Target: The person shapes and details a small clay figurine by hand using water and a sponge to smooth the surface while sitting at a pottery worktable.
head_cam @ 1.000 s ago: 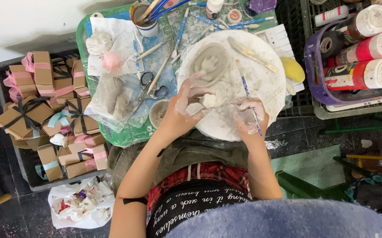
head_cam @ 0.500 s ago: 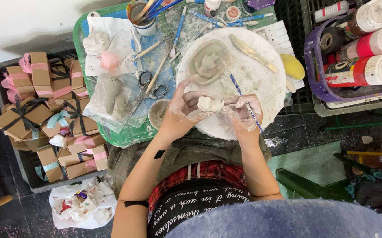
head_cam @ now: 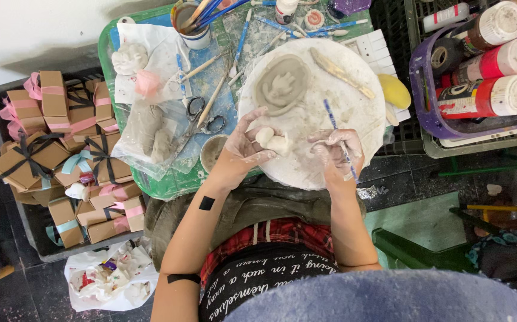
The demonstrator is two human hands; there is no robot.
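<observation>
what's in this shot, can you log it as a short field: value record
left hand: clay-smeared, holds a small pale clay lump
right hand: clay-smeared, holds a blue tool
work surface: round white board on a green tray
on board: flat clay piece with a hand imprint, wooden stick
left of board: scissors, cup of brushes
far left: crate of ribboned brown boxes
far right: basket of paint bottles

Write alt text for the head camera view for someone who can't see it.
A person's clay-smeared left hand holds a small clay lump over a round white board, while the right hand grips a blue tool. Brown gift boxes fill a crate at the left.
</observation>
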